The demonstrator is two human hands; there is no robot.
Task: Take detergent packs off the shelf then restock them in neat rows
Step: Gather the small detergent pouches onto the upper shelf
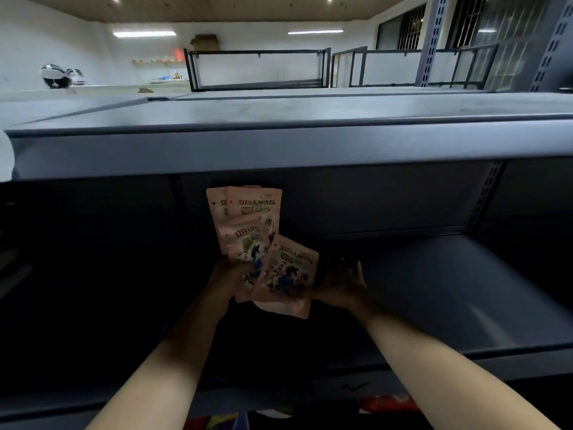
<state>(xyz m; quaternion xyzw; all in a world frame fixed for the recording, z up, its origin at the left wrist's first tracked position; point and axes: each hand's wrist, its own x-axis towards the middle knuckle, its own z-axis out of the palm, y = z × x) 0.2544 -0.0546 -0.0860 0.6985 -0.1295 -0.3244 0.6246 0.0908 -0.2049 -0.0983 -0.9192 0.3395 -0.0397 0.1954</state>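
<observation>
1. The left hand [231, 276] grips a fanned bunch of pink packs [248, 225] inside the dark shelf [434, 274].
2. The right hand [339, 285] pinches the front pack [286, 279].
3. Loosely fanned packs could slip and fall.

Red Chinese characters are printed across the top of each pink detergent pack [259, 202]. The brand mark reads "立白". The remaining characters and smaller print are too blurred to read.
</observation>
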